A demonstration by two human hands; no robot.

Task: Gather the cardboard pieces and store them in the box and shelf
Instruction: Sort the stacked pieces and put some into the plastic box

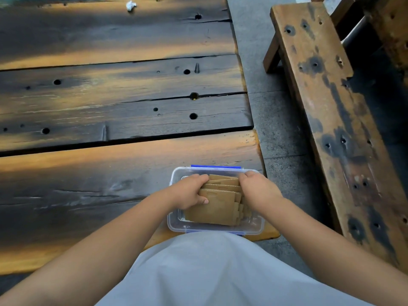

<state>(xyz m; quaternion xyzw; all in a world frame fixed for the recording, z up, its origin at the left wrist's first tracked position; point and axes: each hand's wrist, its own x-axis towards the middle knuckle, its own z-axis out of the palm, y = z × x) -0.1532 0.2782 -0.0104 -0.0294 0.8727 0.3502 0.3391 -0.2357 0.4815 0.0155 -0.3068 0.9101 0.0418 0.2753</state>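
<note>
A clear plastic box [176, 226] with blue clips sits at the near right corner of the dark wooden table. Several brown cardboard pieces [214, 208] stand stacked inside it, leaning toward me. My left hand [189, 192] grips the left edge of the stack, thumb on the front piece. My right hand [256, 191] holds the right side of the stack, fingers curled over the top edges. Both hands are inside the box's rim.
The plank table [110, 102] stretches away to the left and back, with a crumpled white scrap [130, 5] at its far edge. A worn wooden bench [335, 120] stands to the right across a strip of grey paving [276, 120].
</note>
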